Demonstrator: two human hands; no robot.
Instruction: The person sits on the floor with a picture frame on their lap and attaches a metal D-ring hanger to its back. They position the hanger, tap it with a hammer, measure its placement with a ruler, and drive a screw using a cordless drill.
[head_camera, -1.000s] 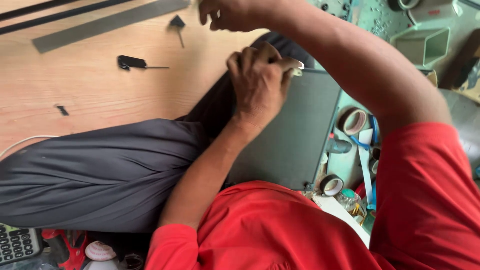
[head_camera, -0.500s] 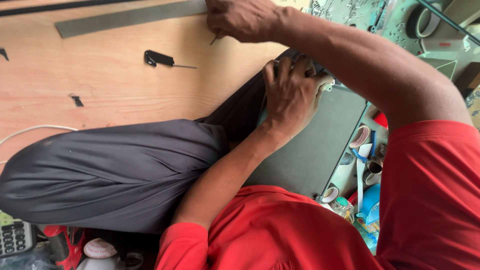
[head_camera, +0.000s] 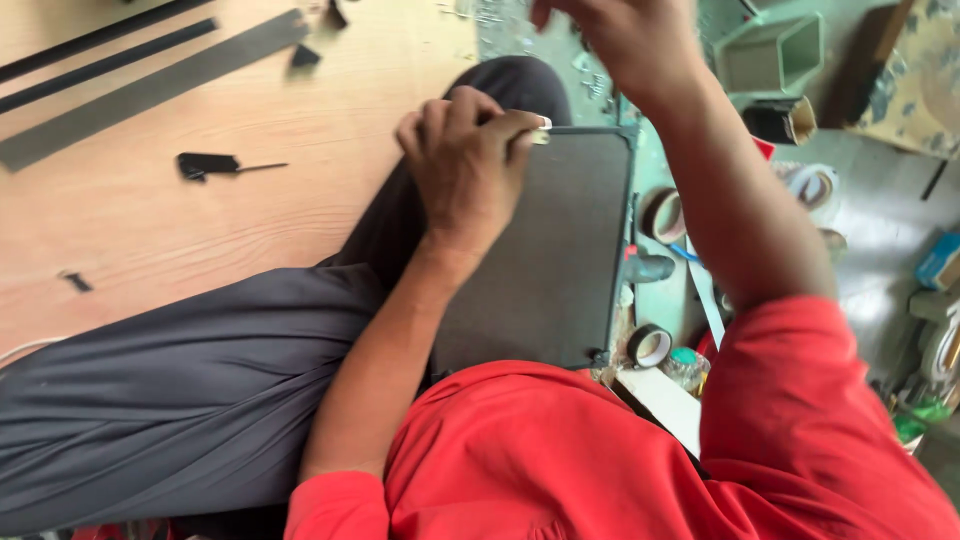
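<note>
Wood-grain flooring (head_camera: 200, 230) fills the left of your view, with your grey-trousered leg (head_camera: 180, 400) stretched across it and a dark panel (head_camera: 550, 260) lying against your knee and lap. Your left hand (head_camera: 465, 165) sits at the panel's top left corner, fingers curled together and pinched on a small pale piece (head_camera: 541, 128) right at the panel's upper edge. Your right hand (head_camera: 615, 35) is raised above the panel's top right corner, near the top edge of the view; its fingers are bunched, but you cannot tell whether they hold anything. On the floor, well apart from the panel, long dark strips (head_camera: 150, 85) lie toward the upper left corner, and a small black tool (head_camera: 208, 165) with a thin tip lies just below them. Beside the panel's right edge, on a greenish surface (head_camera: 660, 290), tape rolls (head_camera: 664, 214) lie near one another, one more (head_camera: 649, 345) by the panel's lower right corner. A pale green square tub (head_camera: 775, 55) stands further right, near the top edge.
</note>
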